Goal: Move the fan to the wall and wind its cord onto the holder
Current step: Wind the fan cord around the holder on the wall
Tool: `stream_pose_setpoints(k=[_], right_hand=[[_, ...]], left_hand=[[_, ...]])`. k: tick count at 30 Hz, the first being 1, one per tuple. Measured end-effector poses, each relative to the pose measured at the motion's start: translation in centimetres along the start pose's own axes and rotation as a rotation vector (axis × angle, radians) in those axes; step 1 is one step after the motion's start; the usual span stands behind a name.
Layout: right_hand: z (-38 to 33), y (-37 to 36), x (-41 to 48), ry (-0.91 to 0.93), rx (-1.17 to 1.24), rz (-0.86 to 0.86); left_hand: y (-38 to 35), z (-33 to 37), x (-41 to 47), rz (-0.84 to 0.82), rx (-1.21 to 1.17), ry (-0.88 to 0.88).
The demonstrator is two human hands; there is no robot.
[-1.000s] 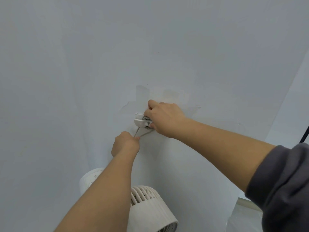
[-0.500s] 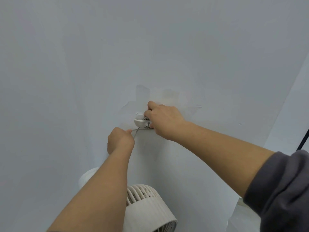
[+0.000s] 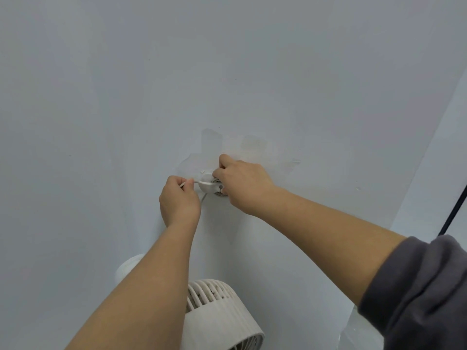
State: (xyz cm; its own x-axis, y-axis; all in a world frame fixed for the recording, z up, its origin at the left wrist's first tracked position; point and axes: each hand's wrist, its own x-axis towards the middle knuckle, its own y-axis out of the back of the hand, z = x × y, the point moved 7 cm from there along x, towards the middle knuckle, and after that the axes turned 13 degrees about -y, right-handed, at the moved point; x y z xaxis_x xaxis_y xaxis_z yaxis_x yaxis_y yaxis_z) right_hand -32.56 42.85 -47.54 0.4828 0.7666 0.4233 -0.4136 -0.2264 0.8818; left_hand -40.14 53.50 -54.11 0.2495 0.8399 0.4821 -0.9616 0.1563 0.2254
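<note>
A small white round holder [image 3: 207,186] is stuck on the pale wall [image 3: 227,72]. My right hand [image 3: 242,184] presses its fingers on the holder's right side, over several grey cord turns. My left hand [image 3: 178,200] is just left of the holder and pinches the thin white cord [image 3: 195,182], which runs taut from my fingers to the holder. Another cord stretch drops down behind my left hand. The white fan [image 3: 222,317] stands below against the wall, partly hidden by my left forearm.
A wall corner [image 3: 429,152] runs diagonally at the right, with a black cable [image 3: 454,210] hanging beside it. Patches of peeled paint [image 3: 252,147] surround the holder. A grey sleeve [image 3: 417,294] covers my right upper arm.
My left hand has risen from below the holder to its left side, carrying the cord up and around. My right hand has stayed on the holder.
</note>
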Motion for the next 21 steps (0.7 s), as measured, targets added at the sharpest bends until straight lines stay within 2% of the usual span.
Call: stream_pose_setpoints(k=[5,11,21], right_hand=[[-0.2,0.4,-0.2,-0.009,-0.008,-0.003],[-0.3,0.7,-0.4,-0.027,-0.004,-0.011],[-1.6,1.0,0.9,-0.132,-0.031,0.087]], left_hand=[[0.4,1.4,-0.4,0.006,-0.088,-0.092],[1.5,1.6,-1.5,0.0,-0.143,-0.059],[3.1,1.0,-2.2,0.054,-0.164,-0.013]])
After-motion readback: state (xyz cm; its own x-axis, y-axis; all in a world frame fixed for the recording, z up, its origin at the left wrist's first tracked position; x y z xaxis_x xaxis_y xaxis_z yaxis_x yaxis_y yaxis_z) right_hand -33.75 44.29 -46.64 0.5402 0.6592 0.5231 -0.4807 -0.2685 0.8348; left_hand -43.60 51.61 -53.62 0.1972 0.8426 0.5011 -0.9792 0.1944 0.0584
